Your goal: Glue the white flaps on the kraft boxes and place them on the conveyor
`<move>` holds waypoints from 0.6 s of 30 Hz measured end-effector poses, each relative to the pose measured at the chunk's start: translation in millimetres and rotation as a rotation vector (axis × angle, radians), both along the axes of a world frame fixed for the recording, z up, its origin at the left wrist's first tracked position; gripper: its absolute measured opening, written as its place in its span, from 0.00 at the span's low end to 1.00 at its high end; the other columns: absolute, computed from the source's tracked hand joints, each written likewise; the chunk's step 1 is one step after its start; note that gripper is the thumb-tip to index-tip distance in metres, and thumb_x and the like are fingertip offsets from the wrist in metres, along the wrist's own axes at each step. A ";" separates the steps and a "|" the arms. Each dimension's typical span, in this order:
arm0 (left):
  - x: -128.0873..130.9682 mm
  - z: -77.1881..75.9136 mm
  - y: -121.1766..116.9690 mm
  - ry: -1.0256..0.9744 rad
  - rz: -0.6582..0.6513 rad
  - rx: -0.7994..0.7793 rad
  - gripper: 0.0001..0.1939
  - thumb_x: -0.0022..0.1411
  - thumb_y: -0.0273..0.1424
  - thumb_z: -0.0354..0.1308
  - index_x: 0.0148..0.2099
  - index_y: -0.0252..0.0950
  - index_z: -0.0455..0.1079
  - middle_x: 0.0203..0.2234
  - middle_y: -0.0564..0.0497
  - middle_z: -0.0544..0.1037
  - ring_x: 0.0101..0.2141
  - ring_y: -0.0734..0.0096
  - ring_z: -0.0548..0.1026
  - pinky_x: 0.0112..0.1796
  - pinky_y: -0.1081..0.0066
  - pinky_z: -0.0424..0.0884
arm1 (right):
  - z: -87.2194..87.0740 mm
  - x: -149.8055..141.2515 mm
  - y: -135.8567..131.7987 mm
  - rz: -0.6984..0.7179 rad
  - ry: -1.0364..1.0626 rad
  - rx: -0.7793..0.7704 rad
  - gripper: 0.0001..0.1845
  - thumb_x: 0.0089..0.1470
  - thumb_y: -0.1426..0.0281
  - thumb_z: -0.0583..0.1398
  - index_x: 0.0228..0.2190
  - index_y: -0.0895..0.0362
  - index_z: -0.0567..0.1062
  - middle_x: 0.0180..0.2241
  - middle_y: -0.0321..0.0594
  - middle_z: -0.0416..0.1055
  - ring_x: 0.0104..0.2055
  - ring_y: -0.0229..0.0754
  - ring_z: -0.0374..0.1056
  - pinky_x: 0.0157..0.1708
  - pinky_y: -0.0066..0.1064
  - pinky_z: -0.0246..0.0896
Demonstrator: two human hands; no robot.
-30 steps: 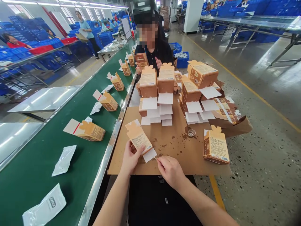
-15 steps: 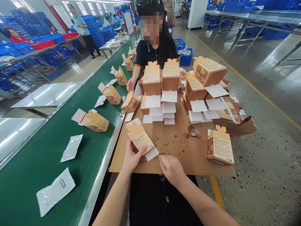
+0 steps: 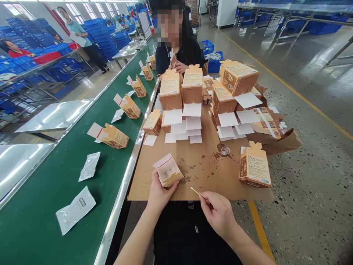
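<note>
My left hand (image 3: 159, 193) grips a small orange carton (image 3: 168, 173) at the near edge of the cardboard sheet (image 3: 198, 173), tipped so its open white inside and flap face me. My right hand (image 3: 217, 213) is closed in a pinch on a thin stick (image 3: 196, 191), held a little to the right of the carton and clear of it. Stacks of the same cartons with white flaps (image 3: 182, 99) stand at the middle of the sheet. A single upright carton (image 3: 254, 165) stands to the right.
A green conveyor belt (image 3: 49, 206) runs along my left, carrying open cartons (image 3: 113, 136) and white plastic pouches (image 3: 75, 209). A small clear dish (image 3: 225, 151) sits among brown stains. A person in a dark shirt (image 3: 179, 55) works opposite. Blue crates fill the background.
My left hand has turned the carton over so its open end faces me. My right hand drew back with the stick. The person opposite set a carton at the belt's edge and pulled the hand back.
</note>
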State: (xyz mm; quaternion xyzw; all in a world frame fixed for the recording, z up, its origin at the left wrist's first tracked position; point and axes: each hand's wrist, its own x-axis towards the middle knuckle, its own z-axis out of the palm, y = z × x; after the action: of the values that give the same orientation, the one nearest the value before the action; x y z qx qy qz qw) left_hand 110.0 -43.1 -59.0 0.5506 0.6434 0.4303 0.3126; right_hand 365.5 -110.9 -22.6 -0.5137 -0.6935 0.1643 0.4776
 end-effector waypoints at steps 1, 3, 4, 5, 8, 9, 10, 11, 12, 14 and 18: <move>1.9 -2.0 1.6 -0.013 0.014 0.010 0.40 0.55 0.48 0.84 0.62 0.47 0.71 0.53 0.44 0.85 0.54 0.43 0.89 0.53 0.51 0.86 | 0.5 -1.4 0.7 0.004 0.007 -0.015 0.16 0.74 0.76 0.61 0.36 0.47 0.82 0.23 0.31 0.78 0.20 0.42 0.75 0.23 0.31 0.73; 1.0 -3.6 5.5 -0.038 0.061 0.035 0.41 0.52 0.48 0.86 0.61 0.47 0.70 0.52 0.43 0.85 0.54 0.41 0.89 0.54 0.48 0.86 | 0.8 -1.6 1.5 0.005 0.020 -0.049 0.16 0.74 0.74 0.61 0.35 0.47 0.83 0.22 0.33 0.79 0.20 0.44 0.76 0.23 0.33 0.75; -3.7 -2.4 7.6 -0.046 0.089 0.043 0.43 0.51 0.49 0.87 0.61 0.47 0.70 0.53 0.42 0.85 0.54 0.39 0.89 0.56 0.46 0.86 | 0.6 -0.2 1.4 0.002 0.037 -0.070 0.16 0.75 0.72 0.62 0.34 0.46 0.84 0.22 0.34 0.79 0.20 0.45 0.77 0.23 0.34 0.76; -12.1 0.3 9.7 -0.053 0.129 0.052 0.44 0.50 0.50 0.88 0.61 0.47 0.69 0.54 0.40 0.85 0.56 0.38 0.88 0.58 0.44 0.86 | 0.1 2.1 0.8 -0.007 0.064 -0.084 0.16 0.75 0.69 0.62 0.33 0.46 0.84 0.22 0.35 0.79 0.20 0.46 0.76 0.22 0.35 0.77; -60.8 15.9 13.8 -0.099 0.357 0.121 0.49 0.48 0.54 0.90 0.60 0.49 0.64 0.58 0.40 0.84 0.61 0.37 0.86 0.63 0.38 0.84 | -2.6 13.9 -3.4 -0.064 0.171 -0.118 0.16 0.74 0.63 0.64 0.33 0.46 0.87 0.21 0.35 0.80 0.17 0.46 0.74 0.19 0.35 0.76; -82.8 22.0 14.0 -0.115 0.450 0.155 0.52 0.45 0.55 0.91 0.59 0.50 0.62 0.59 0.42 0.83 0.61 0.38 0.86 0.64 0.36 0.83 | -3.8 18.6 -5.4 -0.089 0.198 -0.133 0.17 0.74 0.61 0.65 0.32 0.46 0.88 0.21 0.35 0.79 0.16 0.45 0.73 0.19 0.35 0.76; -105.5 27.6 13.8 -0.123 0.532 0.180 0.54 0.42 0.55 0.92 0.58 0.50 0.59 0.58 0.44 0.82 0.61 0.40 0.86 0.64 0.34 0.83 | -5.2 23.3 -7.5 -0.111 0.212 -0.151 0.17 0.73 0.58 0.66 0.31 0.45 0.88 0.20 0.35 0.78 0.16 0.45 0.72 0.18 0.34 0.75; -127.6 32.1 13.5 -0.119 0.588 0.189 0.56 0.38 0.55 0.93 0.56 0.51 0.57 0.57 0.46 0.82 0.59 0.42 0.86 0.65 0.33 0.83 | -6.6 27.6 -9.4 -0.130 0.216 -0.173 0.18 0.73 0.56 0.67 0.31 0.45 0.88 0.20 0.35 0.76 0.16 0.46 0.71 0.18 0.35 0.74; -147.4 35.0 13.5 -0.106 0.617 0.181 0.58 0.35 0.54 0.93 0.55 0.51 0.56 0.55 0.47 0.81 0.58 0.44 0.86 0.65 0.32 0.83 | -7.8 31.2 -10.9 -0.141 0.211 -0.193 0.18 0.72 0.54 0.68 0.30 0.45 0.88 0.19 0.35 0.74 0.16 0.46 0.70 0.17 0.35 0.73; -176.1 36.0 16.1 -0.072 0.634 0.132 0.58 0.34 0.50 0.93 0.54 0.50 0.55 0.52 0.49 0.79 0.55 0.47 0.86 0.65 0.33 0.82 | -9.5 35.9 -12.1 -0.148 0.201 -0.203 0.19 0.71 0.52 0.68 0.30 0.46 0.88 0.19 0.34 0.71 0.16 0.45 0.68 0.16 0.35 0.70; -188.5 27.6 32.7 0.027 0.658 0.008 0.48 0.41 0.47 0.88 0.54 0.48 0.59 0.51 0.46 0.78 0.53 0.43 0.85 0.65 0.31 0.81 | -5.5 36.7 -7.5 -0.112 0.192 -0.202 0.18 0.71 0.54 0.69 0.29 0.47 0.89 0.19 0.34 0.72 0.17 0.43 0.68 0.18 0.31 0.71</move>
State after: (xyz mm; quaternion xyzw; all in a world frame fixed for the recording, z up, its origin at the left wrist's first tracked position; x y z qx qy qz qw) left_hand -78.5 -10.4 -31.4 0.3199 0.7892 0.5035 0.1460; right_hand 402.2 -118.5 -28.1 -0.5791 -0.5946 0.2547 0.4961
